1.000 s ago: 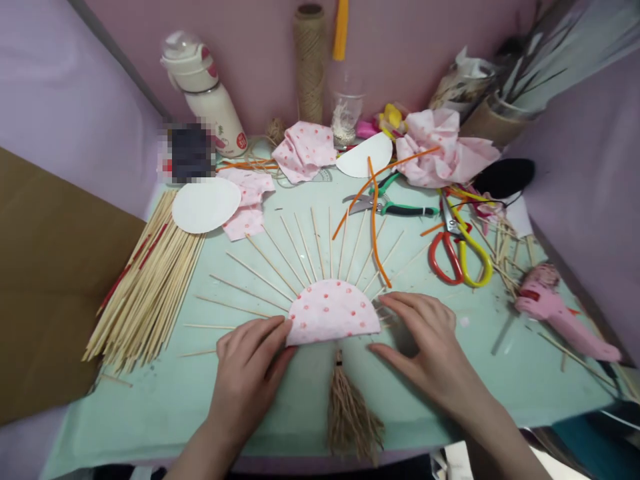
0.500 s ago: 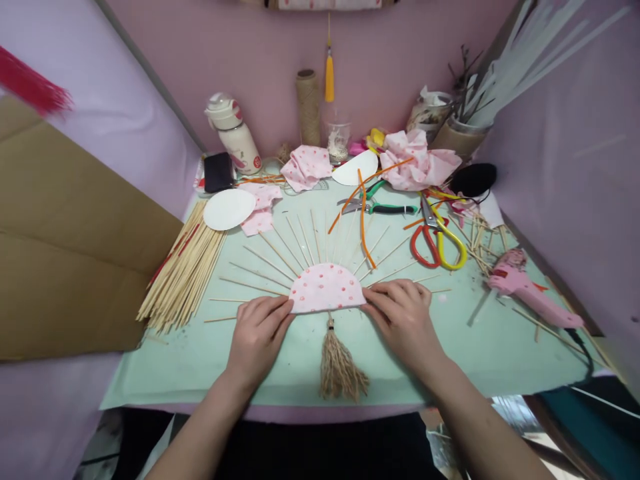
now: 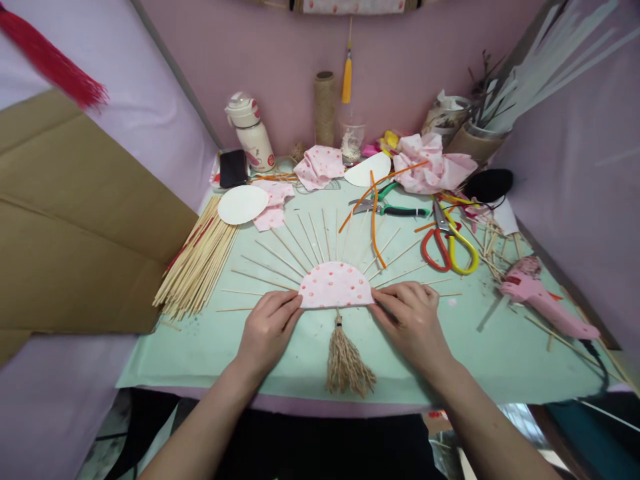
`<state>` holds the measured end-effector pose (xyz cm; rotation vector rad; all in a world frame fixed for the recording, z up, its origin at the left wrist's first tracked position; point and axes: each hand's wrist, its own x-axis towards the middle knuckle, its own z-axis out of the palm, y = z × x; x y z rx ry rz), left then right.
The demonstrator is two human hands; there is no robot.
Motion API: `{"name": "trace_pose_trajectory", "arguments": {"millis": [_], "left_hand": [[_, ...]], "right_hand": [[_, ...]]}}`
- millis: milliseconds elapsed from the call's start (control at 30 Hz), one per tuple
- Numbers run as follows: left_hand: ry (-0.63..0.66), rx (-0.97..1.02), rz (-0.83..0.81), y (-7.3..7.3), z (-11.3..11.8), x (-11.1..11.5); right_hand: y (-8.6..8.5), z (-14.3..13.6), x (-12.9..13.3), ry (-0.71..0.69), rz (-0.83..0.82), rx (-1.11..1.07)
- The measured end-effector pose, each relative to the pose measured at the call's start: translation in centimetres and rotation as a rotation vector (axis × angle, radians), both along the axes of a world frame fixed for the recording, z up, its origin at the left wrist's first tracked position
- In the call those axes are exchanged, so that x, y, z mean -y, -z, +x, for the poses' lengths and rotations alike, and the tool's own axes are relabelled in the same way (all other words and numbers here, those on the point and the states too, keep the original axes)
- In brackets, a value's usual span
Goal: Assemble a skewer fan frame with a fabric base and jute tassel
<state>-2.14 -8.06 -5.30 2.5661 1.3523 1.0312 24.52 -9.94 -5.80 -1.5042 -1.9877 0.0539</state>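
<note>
The fingers of the left hand (image 3: pixel 270 327) and right hand (image 3: pixel 413 320) pinch the two lower corners of a pink dotted half-circle (image 3: pixel 336 285), flat at the near middle of the mint-green counter (image 3: pixel 300 363). Thin sticks (image 3: pixel 280 250) fan out from its curved edge; a twine tassel (image 3: pixel 347 360) (frayed at the bottom) hangs toward the wearer. Beyond lie orange strips (image 3: pixel 375 220), green-handled pruners (image 3: pixel 395 210) and red-and-yellow scissors (image 3: pixel 449 243); a stick bundle (image 3: pixel 200 267) lies left, a pink glue gun (image 3: pixel 545 300) right.

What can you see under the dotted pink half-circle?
Around the half-circle, thin sticks show past the curved edge, a twine tassel past the straight one; everything directly beneath is covered.
</note>
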Motion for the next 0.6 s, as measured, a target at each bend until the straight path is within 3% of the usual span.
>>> {"name": "trace_pose_trajectory", "arguments": {"millis": [167,333,467,600], "left_hand": [[0.001,0.002,-0.030,0.1,-0.4,0.2],[-0.029,-0.051,-0.040,-1.5,0.0,1.0],[0.178,-0.290,-0.148,-2.4,2.2,0.5],[0.278,-0.402,-0.263,-1.7,3.8,-0.9]], "right_hand": [[-0.2,0.4,0.2,-0.006,-0.014,0.010],[-1.1,0.6,0.7,-0.069,0.011,0.074],[-1.7,-0.6,0.3,-0.271,-0.123,0.261],[-1.4,-1.7,-0.9,-0.359,-0.208,0.378]]}}
